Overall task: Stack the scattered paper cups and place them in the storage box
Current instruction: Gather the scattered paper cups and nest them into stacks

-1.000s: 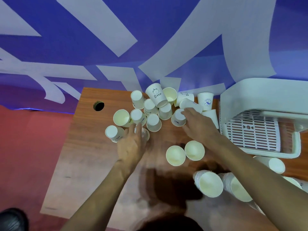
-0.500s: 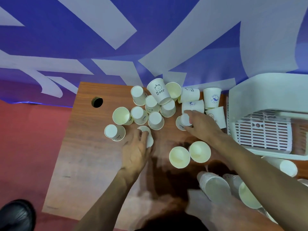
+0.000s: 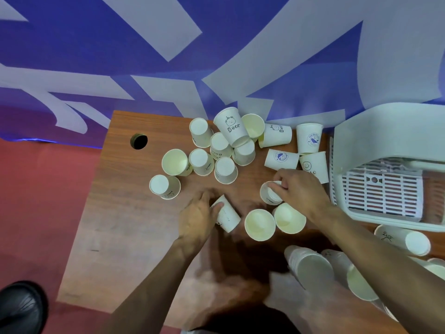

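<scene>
- The left hand grips a tipped white paper cup, whose long axis slants from the fingers toward the right and nearer the person.
- The right hand curls round a second white paper cup.
- Two upright open paper cups stand between the hands, just beside both held cups.
- The white slatted plastic storage box lies right of the right hand, which is nearer to it.

Left hand is gripping a tilted paper cup on the wooden surface; right hand is pinching another cup. White storage box is sitting at right.
</scene>
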A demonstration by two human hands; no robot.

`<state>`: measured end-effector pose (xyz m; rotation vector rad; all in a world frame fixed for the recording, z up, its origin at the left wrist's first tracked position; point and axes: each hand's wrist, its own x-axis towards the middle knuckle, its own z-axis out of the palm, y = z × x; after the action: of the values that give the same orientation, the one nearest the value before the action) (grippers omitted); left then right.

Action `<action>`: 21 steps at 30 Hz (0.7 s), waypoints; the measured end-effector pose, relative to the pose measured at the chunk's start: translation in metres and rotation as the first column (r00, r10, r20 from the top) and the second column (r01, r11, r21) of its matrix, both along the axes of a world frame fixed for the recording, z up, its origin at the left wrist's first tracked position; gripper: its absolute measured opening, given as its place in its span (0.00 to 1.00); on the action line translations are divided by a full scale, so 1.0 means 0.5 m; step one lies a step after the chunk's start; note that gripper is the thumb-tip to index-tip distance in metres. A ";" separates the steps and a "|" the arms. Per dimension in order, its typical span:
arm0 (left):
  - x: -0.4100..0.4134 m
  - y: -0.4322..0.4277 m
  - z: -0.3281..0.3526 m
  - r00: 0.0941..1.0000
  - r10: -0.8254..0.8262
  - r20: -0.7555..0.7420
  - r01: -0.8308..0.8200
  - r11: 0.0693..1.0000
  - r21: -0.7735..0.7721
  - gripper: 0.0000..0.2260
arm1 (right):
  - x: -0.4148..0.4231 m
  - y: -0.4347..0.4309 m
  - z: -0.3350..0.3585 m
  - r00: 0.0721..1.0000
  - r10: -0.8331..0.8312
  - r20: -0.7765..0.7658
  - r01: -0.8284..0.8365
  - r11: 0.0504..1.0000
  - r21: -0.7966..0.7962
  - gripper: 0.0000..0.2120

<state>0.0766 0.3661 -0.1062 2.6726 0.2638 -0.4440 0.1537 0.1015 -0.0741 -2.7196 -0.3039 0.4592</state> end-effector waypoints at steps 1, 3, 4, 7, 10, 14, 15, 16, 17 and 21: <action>0.001 -0.001 0.000 1.000 0.001 0.010 -0.001 1.000 0.010 0.10 | 0.000 0.003 0.001 1.000 -0.026 -0.012 0.027 0.999 0.046 0.10; 0.002 0.000 0.000 0.999 -0.005 0.054 0.003 0.999 0.036 0.09 | -0.001 0.005 0.000 0.999 -0.049 -0.007 0.049 0.993 0.106 0.09; 0.004 0.000 0.001 0.997 -0.008 0.076 0.005 0.999 0.042 0.09 | -0.003 0.005 -0.002 0.999 -0.045 0.002 0.044 0.991 0.124 0.09; 0.009 0.002 0.004 0.994 0.015 0.110 -0.018 1.000 0.026 0.12 | -0.010 0.005 0.002 0.997 -0.052 -0.051 0.055 0.997 0.061 0.15; 0.008 -0.003 0.007 0.993 0.018 0.114 -0.021 1.000 0.022 0.11 | -0.009 0.010 0.010 0.998 -0.032 -0.051 0.030 0.998 -0.046 0.27; 0.004 -0.007 0.009 0.992 0.012 0.125 -0.017 0.999 0.034 0.09 | 0.010 0.032 0.003 0.989 0.150 0.009 -0.146 0.972 -0.183 0.31; 0.004 -0.008 0.011 0.991 0.011 0.131 -0.016 0.999 0.038 0.09 | 0.015 0.037 0.001 0.988 0.152 -0.016 -0.152 0.973 -0.173 0.29; 0.005 -0.008 0.015 0.990 0.013 0.142 -0.019 0.999 0.039 0.10 | 0.018 0.040 0.004 0.992 0.124 -0.036 -0.128 0.982 -0.137 0.28; 0.008 -0.008 0.020 0.988 0.018 0.156 -0.025 0.999 0.038 0.10 | 0.018 0.040 0.005 0.996 0.077 -0.039 -0.080 0.993 -0.081 0.27; 0.010 -0.008 0.036 0.976 0.003 0.217 -0.017 0.998 0.066 0.09 | -0.002 0.022 0.008 0.998 0.065 0.009 -0.063 0.988 -0.139 0.31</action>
<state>0.0818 0.3619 -0.0883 2.7550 0.2298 -0.1395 0.1528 0.1128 -0.0701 -2.8557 -0.3770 0.4974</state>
